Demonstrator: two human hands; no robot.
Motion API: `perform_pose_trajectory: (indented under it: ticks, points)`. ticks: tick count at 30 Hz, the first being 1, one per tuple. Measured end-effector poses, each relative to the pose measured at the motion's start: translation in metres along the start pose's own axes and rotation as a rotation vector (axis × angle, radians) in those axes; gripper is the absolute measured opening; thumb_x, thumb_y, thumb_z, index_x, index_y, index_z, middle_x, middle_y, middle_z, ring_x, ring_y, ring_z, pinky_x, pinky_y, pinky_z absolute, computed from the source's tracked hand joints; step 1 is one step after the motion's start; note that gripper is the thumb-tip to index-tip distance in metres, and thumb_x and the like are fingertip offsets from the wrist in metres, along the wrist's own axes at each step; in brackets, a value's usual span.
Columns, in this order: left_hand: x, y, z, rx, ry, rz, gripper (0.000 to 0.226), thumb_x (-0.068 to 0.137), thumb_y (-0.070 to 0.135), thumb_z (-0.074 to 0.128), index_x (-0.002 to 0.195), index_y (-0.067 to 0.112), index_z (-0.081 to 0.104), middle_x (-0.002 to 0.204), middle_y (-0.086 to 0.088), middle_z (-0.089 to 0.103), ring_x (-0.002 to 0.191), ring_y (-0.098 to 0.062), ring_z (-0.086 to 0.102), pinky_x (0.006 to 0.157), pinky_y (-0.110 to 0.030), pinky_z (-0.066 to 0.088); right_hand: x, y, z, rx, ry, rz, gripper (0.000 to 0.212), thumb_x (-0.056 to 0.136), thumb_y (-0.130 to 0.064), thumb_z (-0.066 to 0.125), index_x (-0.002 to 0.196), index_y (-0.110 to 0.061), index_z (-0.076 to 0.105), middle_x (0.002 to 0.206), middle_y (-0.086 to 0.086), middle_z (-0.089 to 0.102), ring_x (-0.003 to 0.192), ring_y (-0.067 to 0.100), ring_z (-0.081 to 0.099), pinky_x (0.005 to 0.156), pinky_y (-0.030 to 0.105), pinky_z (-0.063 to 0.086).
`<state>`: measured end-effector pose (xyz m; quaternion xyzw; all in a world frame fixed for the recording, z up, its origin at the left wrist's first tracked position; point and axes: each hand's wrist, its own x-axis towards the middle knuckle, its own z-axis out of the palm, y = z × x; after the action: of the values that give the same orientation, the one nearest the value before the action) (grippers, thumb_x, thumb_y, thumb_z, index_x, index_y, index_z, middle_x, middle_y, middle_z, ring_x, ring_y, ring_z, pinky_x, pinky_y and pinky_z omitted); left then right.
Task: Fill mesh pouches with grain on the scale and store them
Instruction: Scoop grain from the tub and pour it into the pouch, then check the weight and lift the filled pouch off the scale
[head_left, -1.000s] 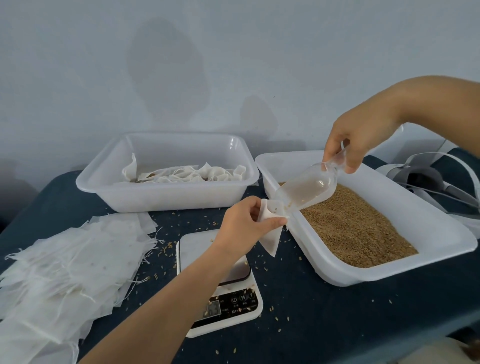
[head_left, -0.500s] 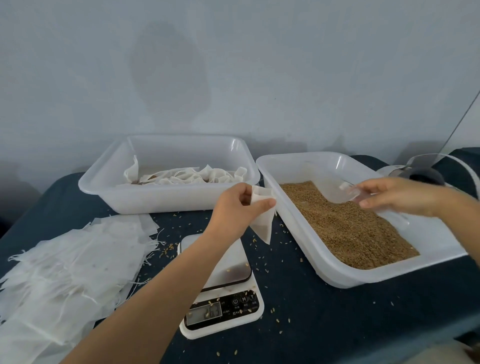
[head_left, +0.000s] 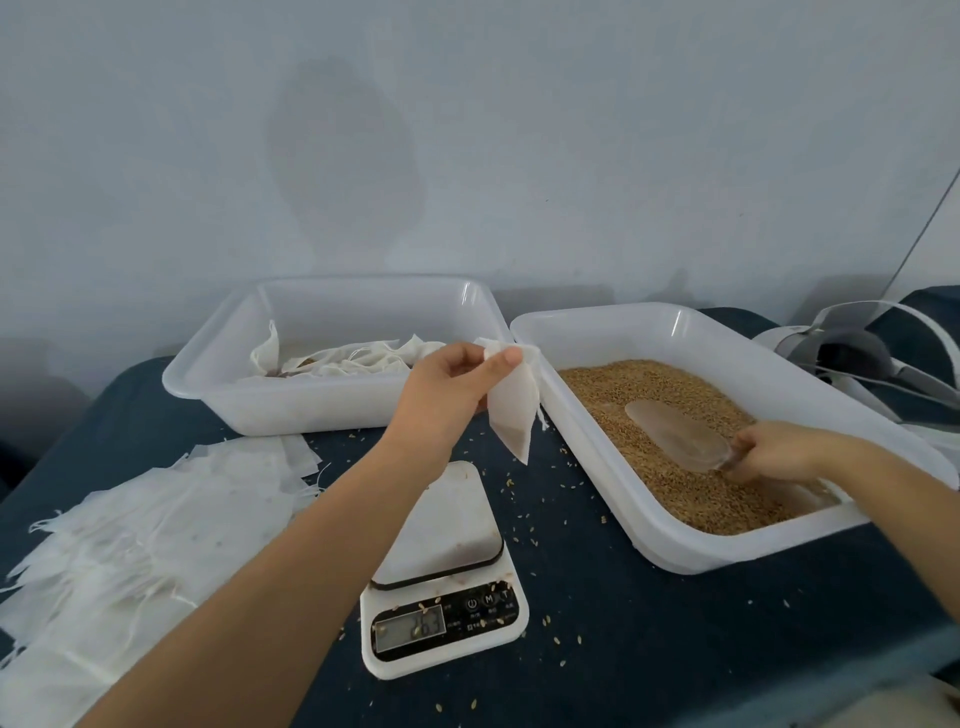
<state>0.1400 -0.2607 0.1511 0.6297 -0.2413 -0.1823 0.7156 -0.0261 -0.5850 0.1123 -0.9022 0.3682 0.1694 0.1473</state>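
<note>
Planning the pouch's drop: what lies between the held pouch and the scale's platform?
Head view: nothing lies between pouch and scale; only air and grain-strewn cloth.

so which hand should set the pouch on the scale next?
Left. The left hand already pinches the pouch, hanging just above the scale; the right hand holds the scoop.

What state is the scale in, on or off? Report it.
On. The scale has digits lit on its display, though they are too blurred to read; nothing sits on its platform.

Soft, even daylight; wide-angle edge warping
</note>
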Motion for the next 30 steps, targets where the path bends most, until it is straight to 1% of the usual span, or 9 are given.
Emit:
perform_pose_trajectory:
  ticks: [2, 5, 9, 14, 18, 21, 25, 27, 30]
  points:
    - [0.000, 0.005, 0.001, -0.034, 0.029, -0.019, 0.025, 0.076, 0.034, 0.073, 0.070, 0.014, 0.060, 0.082, -0.005, 0.063, 0.080, -0.017, 0.060, 0.093, -0.046, 0.050, -0.013, -0.021, -0.014, -0.079, 0.148, -0.049, 0.034, 0.082, -0.026, 0.069, 0.114, -0.017, 0.061, 0.121, 0.005, 0.061, 0.104, 0.019, 0.058, 0.092, 0.034, 0.047]
    - [0.000, 0.010, 0.004, -0.036, 0.110, -0.018, 0.027, 0.077, 0.034, 0.073, 0.075, 0.011, 0.060, 0.080, -0.004, 0.061, 0.076, -0.016, 0.056, 0.093, -0.044, 0.050, -0.061, -0.077, -0.033, 0.290, 0.438, -0.317, 0.035, 0.083, -0.048, 0.063, 0.114, -0.031, 0.062, 0.115, -0.015, 0.064, 0.102, 0.006, 0.060, 0.083, 0.023, 0.044]
    - [-0.002, 0.014, 0.007, -0.051, 0.246, 0.025, 0.035, 0.075, 0.036, 0.076, 0.085, 0.006, 0.062, 0.080, -0.005, 0.060, 0.075, -0.016, 0.055, 0.092, -0.043, 0.050, -0.130, -0.173, -0.020, 0.547, 0.286, -0.622, 0.049, 0.056, -0.075, 0.063, 0.095, -0.046, 0.056, 0.097, -0.027, 0.062, 0.091, -0.008, 0.059, 0.076, 0.017, 0.044]
    - [-0.007, 0.021, -0.005, -0.111, 0.348, 0.027, 0.029, 0.075, 0.038, 0.075, 0.077, 0.013, 0.060, 0.081, -0.006, 0.063, 0.075, -0.019, 0.056, 0.077, -0.037, 0.051, -0.129, -0.239, 0.007, 0.392, 0.355, -0.664, 0.039, 0.080, -0.055, 0.061, 0.102, -0.023, 0.062, 0.093, -0.004, 0.067, 0.082, 0.012, 0.064, 0.075, 0.036, 0.054]
    - [-0.012, 0.022, -0.025, -0.126, 0.351, 0.025, 0.031, 0.075, 0.043, 0.073, 0.074, 0.015, 0.060, 0.068, 0.003, 0.059, 0.072, -0.016, 0.055, 0.085, -0.035, 0.050, -0.120, -0.252, 0.009, 0.473, 0.519, -0.710, 0.029, 0.094, -0.038, 0.049, 0.089, -0.016, 0.068, 0.071, 0.006, 0.065, 0.059, 0.015, 0.057, 0.060, 0.031, 0.047]
    - [-0.016, 0.023, -0.039, -0.142, 0.331, 0.028, 0.029, 0.077, 0.042, 0.072, 0.075, 0.015, 0.062, 0.058, 0.010, 0.056, 0.068, -0.011, 0.055, 0.090, -0.032, 0.051, -0.114, -0.258, 0.003, 0.572, 0.568, -0.742, 0.036, 0.097, -0.031, 0.048, 0.089, 0.000, 0.065, 0.077, 0.020, 0.062, 0.068, 0.025, 0.059, 0.067, 0.034, 0.046]
    - [-0.023, 0.025, -0.062, 0.083, 0.233, 0.101, 0.007, 0.082, 0.029, 0.070, 0.086, 0.023, 0.069, 0.075, 0.010, 0.067, 0.074, -0.005, 0.060, 0.084, -0.029, 0.052, -0.106, -0.256, -0.005, 0.756, 0.436, -0.781, 0.017, 0.094, -0.029, 0.056, 0.084, -0.024, 0.070, 0.076, -0.007, 0.067, 0.071, 0.012, 0.061, 0.080, 0.036, 0.052]
    - [-0.028, 0.023, -0.072, 0.276, 0.185, 0.145, 0.003, 0.082, 0.027, 0.070, 0.084, 0.026, 0.070, 0.077, 0.010, 0.069, 0.073, 0.000, 0.061, 0.074, -0.022, 0.047, -0.102, -0.254, -0.006, 0.745, 0.354, -0.814, 0.014, 0.093, -0.029, 0.059, 0.084, -0.027, 0.070, 0.081, -0.005, 0.069, 0.074, 0.011, 0.062, 0.086, 0.041, 0.054]
    - [-0.031, 0.016, -0.081, 0.366, 0.100, 0.146, 0.008, 0.083, 0.020, 0.070, 0.088, 0.014, 0.070, 0.089, -0.006, 0.071, 0.085, -0.018, 0.065, 0.082, -0.030, 0.049, -0.096, -0.255, -0.002, 0.718, 0.275, -0.860, 0.014, 0.092, -0.029, 0.061, 0.082, -0.031, 0.071, 0.088, -0.002, 0.072, 0.085, 0.020, 0.066, 0.087, 0.041, 0.054]
